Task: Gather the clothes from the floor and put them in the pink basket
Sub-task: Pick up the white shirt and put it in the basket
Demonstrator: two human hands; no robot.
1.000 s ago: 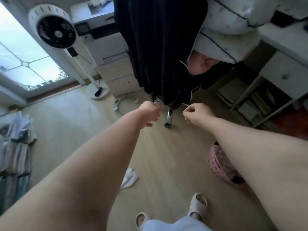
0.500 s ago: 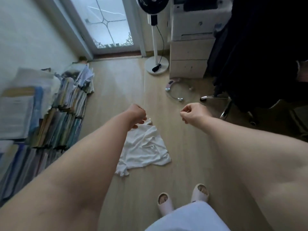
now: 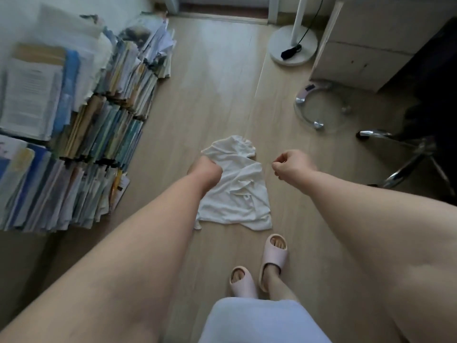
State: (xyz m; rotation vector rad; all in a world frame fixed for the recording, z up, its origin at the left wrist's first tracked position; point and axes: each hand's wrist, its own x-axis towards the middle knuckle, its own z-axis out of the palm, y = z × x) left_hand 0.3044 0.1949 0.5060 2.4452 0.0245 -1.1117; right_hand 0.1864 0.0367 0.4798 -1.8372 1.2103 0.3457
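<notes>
Left hand [image 3: 204, 169] over the white shirt's [image 3: 237, 194] edge, right hand [image 3: 293, 163] beside.

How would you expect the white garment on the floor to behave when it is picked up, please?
The white garment lies crumpled in soft folds, so it will probably hang limp and drape. It looks thin, so likely light. The left hand is at its edge; one-point lifting would probably let it dangle.

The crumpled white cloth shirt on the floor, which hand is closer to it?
Left. The left hand is right over the crumpled white cloth shirt, at its upper left edge, whether touching is unclear. The right hand is curled shut, off to the shirt's right side, over bare floor.
</notes>
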